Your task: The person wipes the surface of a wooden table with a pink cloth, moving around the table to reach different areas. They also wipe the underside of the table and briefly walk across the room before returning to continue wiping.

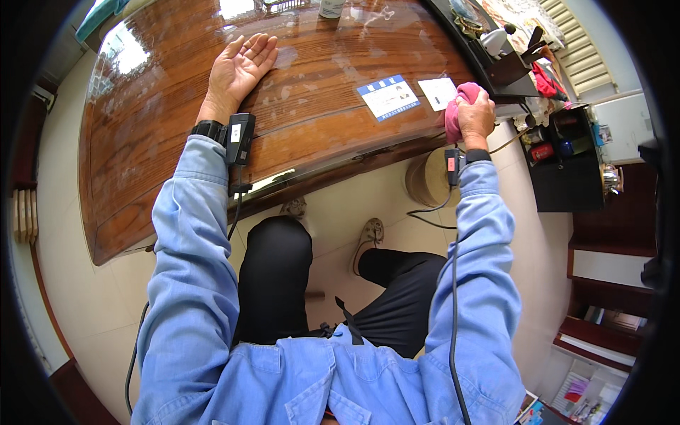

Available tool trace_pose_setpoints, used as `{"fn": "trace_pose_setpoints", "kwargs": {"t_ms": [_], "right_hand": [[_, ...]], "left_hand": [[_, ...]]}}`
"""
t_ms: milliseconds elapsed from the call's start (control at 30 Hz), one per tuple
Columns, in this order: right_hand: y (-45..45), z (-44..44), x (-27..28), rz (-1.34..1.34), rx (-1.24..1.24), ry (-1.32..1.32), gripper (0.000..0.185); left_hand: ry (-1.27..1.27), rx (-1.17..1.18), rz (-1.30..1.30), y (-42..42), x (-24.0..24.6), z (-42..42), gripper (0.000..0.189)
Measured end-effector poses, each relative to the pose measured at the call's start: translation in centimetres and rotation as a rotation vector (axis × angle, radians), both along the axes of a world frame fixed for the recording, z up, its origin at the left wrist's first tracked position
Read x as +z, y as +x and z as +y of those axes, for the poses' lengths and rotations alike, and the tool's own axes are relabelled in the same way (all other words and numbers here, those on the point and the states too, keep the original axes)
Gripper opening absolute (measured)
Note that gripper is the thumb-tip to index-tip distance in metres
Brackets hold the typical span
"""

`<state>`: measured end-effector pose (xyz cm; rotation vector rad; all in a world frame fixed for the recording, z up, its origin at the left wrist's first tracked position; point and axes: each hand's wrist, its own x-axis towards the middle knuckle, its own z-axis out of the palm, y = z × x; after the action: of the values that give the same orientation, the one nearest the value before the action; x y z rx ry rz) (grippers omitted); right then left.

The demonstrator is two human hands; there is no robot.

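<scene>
Palm up, my left hand (241, 69) rests on a glossy brown wooden table (319, 117), its fingers slightly curled around nothing. My right hand (476, 114) grips a bunched pink cloth (452, 121) at the table's right front edge. Just left of the cloth lies a white card (431, 91), partly covered by it. Beside that is a card with blue bands (387, 104), bearing writing and a small photo. Pale patches and streaks mark the tabletop. At the far edge of view stands a white bottle (330, 7), its top cut off.
A black rack (507, 71) with small items borders the table's right end. A round stool (425, 178) stands beneath the front edge. Farther right is a black cabinet (566, 183) holding containers. Cables run from the black wrist devices (240, 139) along both arms.
</scene>
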<state>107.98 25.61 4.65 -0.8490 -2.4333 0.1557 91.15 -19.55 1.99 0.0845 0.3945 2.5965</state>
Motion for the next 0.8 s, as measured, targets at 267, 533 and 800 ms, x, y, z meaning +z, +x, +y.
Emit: {"fn": "trace_pose_setpoints", "kwargs": {"t_ms": [267,533,800], "right_hand": [[5.6,-9.1,-6.5,1.152,0.054,-0.885,0.034],[4.9,-12.4,-21.5,1.073,-0.027,-1.378,0.04],[5.0,-4.2,-20.2,1.071,0.074,-1.342,0.035]], "left_hand": [[-0.036,0.024,0.022,0.5,0.7,0.4,0.029],[-0.058,0.019,0.012,0.3,0.8,0.3,0.031],[-0.097,0.042,0.027,0.4,1.0,0.5,0.032]]}}
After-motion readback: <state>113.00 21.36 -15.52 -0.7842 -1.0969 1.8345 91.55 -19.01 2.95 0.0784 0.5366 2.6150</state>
